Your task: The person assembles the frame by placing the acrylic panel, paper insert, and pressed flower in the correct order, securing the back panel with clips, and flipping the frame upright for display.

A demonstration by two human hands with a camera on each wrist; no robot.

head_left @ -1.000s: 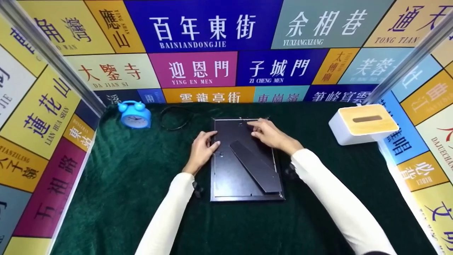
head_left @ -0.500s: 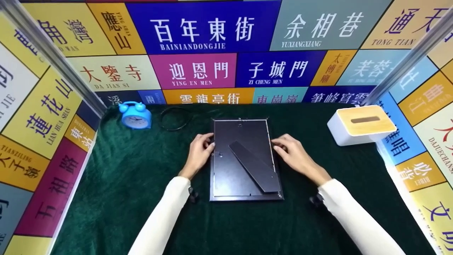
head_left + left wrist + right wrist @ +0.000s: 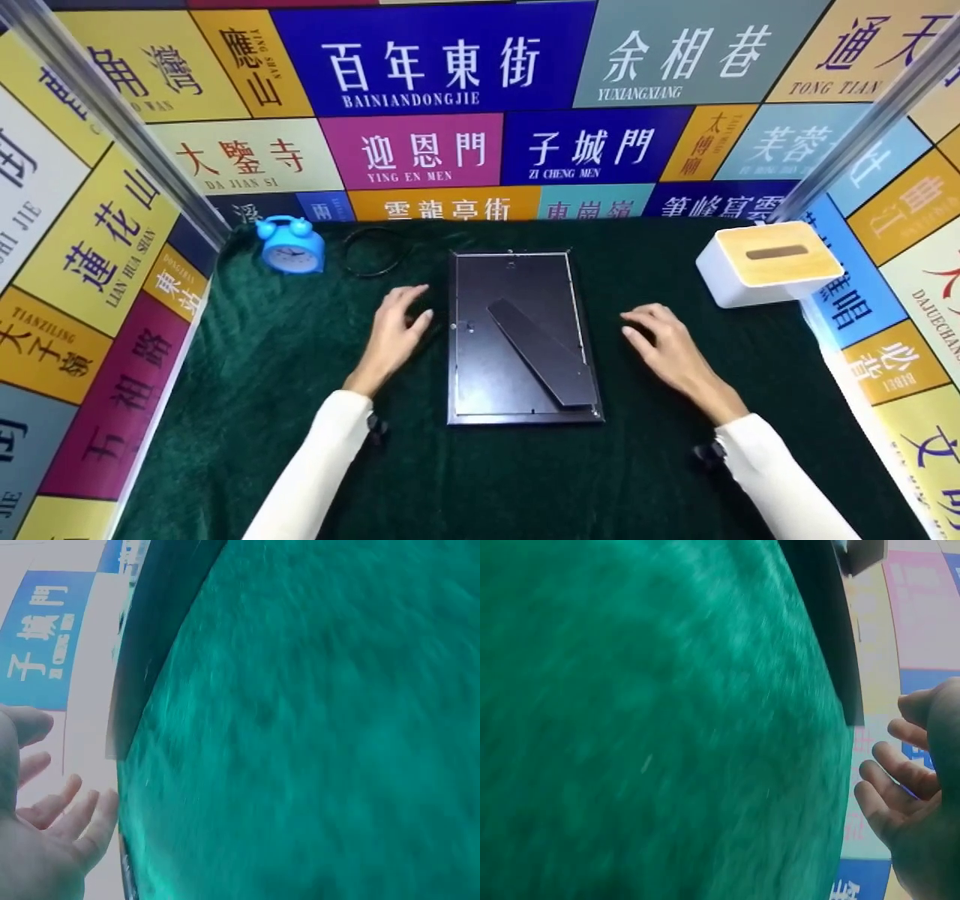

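A black picture frame (image 3: 480, 360) lies on the green cloth with its back up, and its stand leg (image 3: 540, 352) slants across the backing board. To the left of the frame, my left hand (image 3: 391, 330) hovers apart from it, fingers loosely spread and holding nothing. On the other side my right hand (image 3: 664, 341) is likewise off the frame, its fingers relaxed and slightly bent. Both wrist views show the frame's side edge (image 3: 161, 637) standing a short way from the fingers. Neither palm has anything in it.
A blue alarm clock (image 3: 291, 246) stands at the back left, with a thin black ring-shaped loop (image 3: 373, 271) beside it. At the back right is a white tissue box (image 3: 765, 274) with a wooden lid. Printed panels (image 3: 420, 150) wall the cloth-covered table (image 3: 525, 480).
My right hand was at the frame's upper part, then moved to its right edge, and is now away from it. The left hand has let go of the left edge and drawn leftward.
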